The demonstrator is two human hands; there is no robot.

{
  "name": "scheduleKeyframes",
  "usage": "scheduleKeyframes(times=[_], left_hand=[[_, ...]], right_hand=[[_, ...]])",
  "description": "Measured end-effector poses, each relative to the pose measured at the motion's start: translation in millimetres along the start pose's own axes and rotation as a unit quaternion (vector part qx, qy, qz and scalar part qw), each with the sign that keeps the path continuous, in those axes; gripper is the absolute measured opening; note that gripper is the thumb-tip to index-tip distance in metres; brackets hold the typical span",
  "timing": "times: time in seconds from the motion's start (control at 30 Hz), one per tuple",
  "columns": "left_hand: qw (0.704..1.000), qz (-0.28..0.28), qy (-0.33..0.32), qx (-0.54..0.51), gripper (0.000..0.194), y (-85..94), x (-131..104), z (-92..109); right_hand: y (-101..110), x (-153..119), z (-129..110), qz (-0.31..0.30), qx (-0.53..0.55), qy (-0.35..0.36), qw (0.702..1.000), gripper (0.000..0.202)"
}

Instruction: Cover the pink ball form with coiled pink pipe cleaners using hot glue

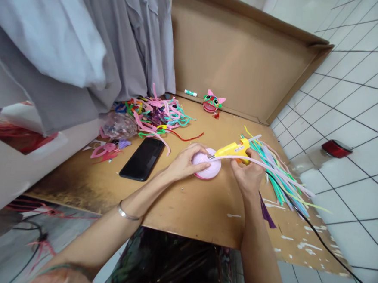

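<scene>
Near the middle of the table, my left hand (189,161) is closed on the upper left side of a round pale-pink coiled disc (208,171) with a darker pink underside. A yellow glue gun (232,150) is in my right hand (248,170), its metal nozzle touching the disc's top. One pale-pink pipe cleaner (261,162) runs from the disc past the right fingers toward the right. Beneath my right wrist a purple tassel (267,212) shows in part.
A black phone (142,159) lies left of my left hand. Tangled pipe cleaners (158,113), a glue stick (190,93) and a colourful cat-like figure (212,101) are farther back. Straight pipe cleaners (279,182) and a black cable (318,236) lie right. Grey cloth (125,38) hangs left.
</scene>
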State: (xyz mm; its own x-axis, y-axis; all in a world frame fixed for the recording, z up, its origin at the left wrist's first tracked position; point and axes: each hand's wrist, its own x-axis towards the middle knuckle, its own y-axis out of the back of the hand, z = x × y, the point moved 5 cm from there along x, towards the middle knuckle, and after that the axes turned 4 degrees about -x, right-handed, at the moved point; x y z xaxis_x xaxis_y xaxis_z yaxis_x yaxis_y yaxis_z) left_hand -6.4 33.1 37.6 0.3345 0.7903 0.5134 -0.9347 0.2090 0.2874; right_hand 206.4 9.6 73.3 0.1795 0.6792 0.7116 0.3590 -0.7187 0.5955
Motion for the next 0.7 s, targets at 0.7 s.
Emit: scheduleKeyframes(times=[0.7], left_hand=[[1.000,-0.008,-0.007,0.008,0.031,-0.8,0.0,2.3]], right_hand=[[1.0,0.2,0.9,-0.016,0.018,0.006,1.000,0.036]])
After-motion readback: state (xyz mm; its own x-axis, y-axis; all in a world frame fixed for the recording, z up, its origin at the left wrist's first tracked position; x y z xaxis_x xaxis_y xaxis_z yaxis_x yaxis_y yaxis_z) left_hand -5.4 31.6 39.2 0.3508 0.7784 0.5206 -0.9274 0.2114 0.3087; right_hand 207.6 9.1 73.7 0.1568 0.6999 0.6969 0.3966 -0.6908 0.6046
